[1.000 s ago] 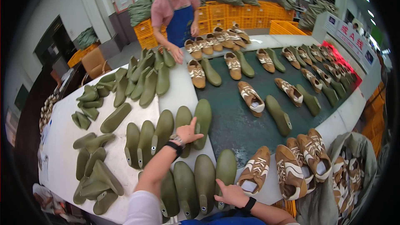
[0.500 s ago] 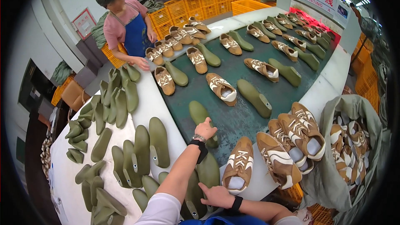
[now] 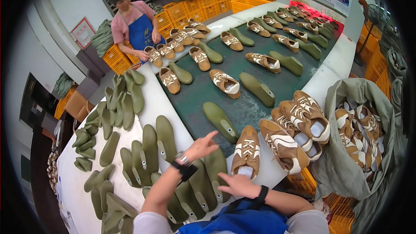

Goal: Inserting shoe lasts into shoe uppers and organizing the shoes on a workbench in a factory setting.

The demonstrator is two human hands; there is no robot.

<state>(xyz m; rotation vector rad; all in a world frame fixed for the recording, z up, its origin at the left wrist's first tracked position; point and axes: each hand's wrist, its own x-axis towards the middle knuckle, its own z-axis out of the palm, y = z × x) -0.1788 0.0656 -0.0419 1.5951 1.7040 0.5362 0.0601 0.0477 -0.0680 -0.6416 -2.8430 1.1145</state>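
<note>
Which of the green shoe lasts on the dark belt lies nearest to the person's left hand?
The green last just beyond the left hand, beside the brown shoe. The other belt lasts lie farther up.

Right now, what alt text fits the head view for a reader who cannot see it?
A person's left hand hovers over green shoe lasts on a white table, while the right hand touches a tan sneaker beside a dark green belt.

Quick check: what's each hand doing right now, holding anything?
Left hand: open, empty, fingers pointing toward the green shoe last on the belt.
Right hand: open, palm down, by the heel of a brown sneaker.
</note>
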